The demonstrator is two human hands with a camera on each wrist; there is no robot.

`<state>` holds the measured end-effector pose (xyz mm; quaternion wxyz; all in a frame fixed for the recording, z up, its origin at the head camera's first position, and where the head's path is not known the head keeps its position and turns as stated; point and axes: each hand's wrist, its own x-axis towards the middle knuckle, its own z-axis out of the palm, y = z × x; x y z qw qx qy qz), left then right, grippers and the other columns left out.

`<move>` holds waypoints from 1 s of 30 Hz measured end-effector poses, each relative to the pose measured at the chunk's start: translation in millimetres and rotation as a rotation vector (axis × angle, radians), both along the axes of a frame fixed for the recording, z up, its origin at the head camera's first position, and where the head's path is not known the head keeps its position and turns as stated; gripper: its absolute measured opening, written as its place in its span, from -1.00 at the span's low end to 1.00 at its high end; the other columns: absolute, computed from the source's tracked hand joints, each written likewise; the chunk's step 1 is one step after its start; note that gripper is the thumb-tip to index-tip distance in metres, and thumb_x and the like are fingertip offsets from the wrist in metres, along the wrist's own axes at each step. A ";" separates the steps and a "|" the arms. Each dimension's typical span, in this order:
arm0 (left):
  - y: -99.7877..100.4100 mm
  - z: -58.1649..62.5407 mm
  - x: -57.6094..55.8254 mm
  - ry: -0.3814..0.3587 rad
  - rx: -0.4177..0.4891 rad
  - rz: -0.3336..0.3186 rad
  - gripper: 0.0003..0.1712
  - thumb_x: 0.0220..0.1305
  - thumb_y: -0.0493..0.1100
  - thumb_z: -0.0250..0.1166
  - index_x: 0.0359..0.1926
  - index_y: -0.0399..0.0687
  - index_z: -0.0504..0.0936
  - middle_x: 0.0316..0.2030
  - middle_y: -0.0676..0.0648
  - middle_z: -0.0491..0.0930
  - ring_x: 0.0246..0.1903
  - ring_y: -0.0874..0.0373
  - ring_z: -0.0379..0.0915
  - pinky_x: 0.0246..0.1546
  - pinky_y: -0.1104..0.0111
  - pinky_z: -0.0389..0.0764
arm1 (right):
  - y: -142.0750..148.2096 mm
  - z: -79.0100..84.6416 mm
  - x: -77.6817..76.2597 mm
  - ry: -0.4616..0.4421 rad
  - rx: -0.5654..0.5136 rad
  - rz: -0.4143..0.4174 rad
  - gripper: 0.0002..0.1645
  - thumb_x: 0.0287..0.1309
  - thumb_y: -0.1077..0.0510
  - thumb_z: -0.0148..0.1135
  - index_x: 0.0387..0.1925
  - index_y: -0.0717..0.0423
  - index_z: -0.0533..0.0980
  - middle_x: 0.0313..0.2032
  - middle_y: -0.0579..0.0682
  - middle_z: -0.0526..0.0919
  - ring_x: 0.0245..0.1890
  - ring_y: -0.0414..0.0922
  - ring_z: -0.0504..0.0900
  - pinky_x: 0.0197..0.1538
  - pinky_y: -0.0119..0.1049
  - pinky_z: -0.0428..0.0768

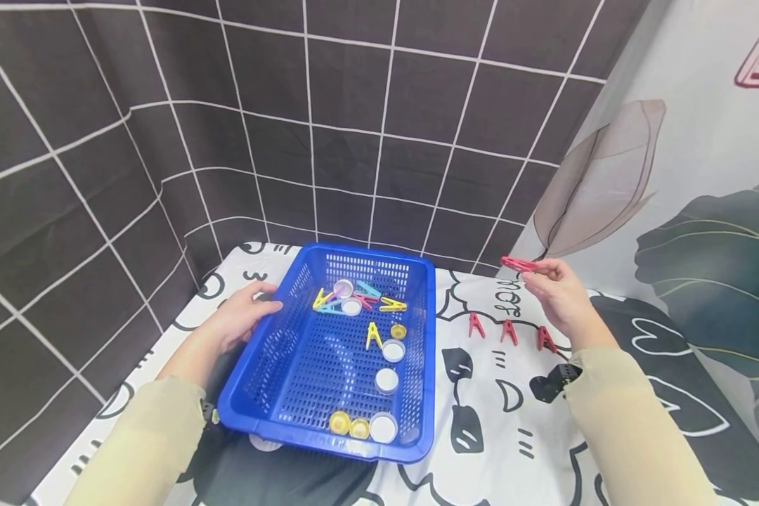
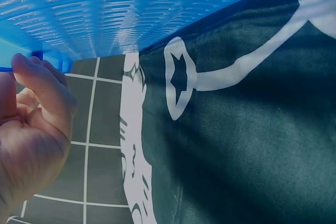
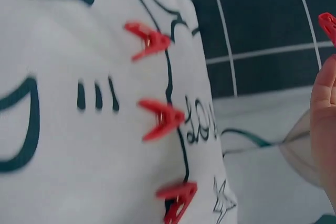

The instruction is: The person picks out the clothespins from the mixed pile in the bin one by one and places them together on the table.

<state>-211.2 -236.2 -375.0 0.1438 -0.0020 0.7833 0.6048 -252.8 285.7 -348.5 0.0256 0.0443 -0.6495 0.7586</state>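
Observation:
My left hand (image 1: 243,314) grips the left rim of a blue plastic basket (image 1: 322,440), thumb on the inner side. The left wrist view shows the curled fingers (image 2: 44,85) at the rim and the basket's slotted wall above the cloth. To the right, my right hand (image 1: 561,299) pinches a red clothespin (image 1: 519,264) in the air, between thumb and fingertips. Below it, three red clothespins lie in a row on the cloth: a left one (image 1: 476,325), a middle one (image 1: 509,332) and a right one (image 1: 546,340).
Inside the basket, yellow clothespins (image 1: 392,304), blue clothespins (image 1: 368,289) and a red clothespin (image 1: 365,301) lie toward the back. White caps (image 1: 386,381) and yellow caps (image 1: 339,422) line its right and front. Dark grid-patterned fabric (image 1: 348,140) hangs behind the white printed cloth (image 1: 493,422).

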 end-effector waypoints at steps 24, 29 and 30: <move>-0.3 0.9 1.6 0.012 -0.004 -0.006 -0.35 0.33 -0.15 0.11 0.35 -0.20 0.08 -0.35 -0.20 0.62 -0.46 -0.01 0.63 -0.47 0.10 0.66 | 66.8 -42.2 41.9 -0.170 -0.010 -0.346 -0.50 0.03 0.25 0.36 -0.17 -0.09 0.21 -0.12 -0.15 0.28 -0.19 -0.35 0.44 -0.20 -0.65 0.52; -0.4 0.8 1.6 0.017 -0.014 -0.004 -0.35 0.33 -0.15 0.11 0.34 -0.20 0.09 -0.38 -0.17 0.63 -0.48 0.00 0.62 -0.49 0.12 0.66 | 73.0 -53.3 49.4 -0.243 -0.029 -0.455 -0.48 -0.01 0.23 0.39 -0.19 -0.13 0.22 -0.14 -0.16 0.30 -0.23 -0.37 0.47 -0.17 -0.62 0.54; -0.2 0.6 1.5 0.016 -0.012 -0.005 -0.35 0.33 -0.15 0.11 0.34 -0.20 0.09 -0.38 -0.17 0.63 -0.48 0.01 0.62 -0.50 0.13 0.66 | 73.9 -55.4 50.8 -0.261 -0.027 -0.480 -0.48 -0.01 0.23 0.39 -0.19 -0.14 0.23 -0.14 -0.17 0.30 -0.23 -0.37 0.47 -0.19 -0.63 0.54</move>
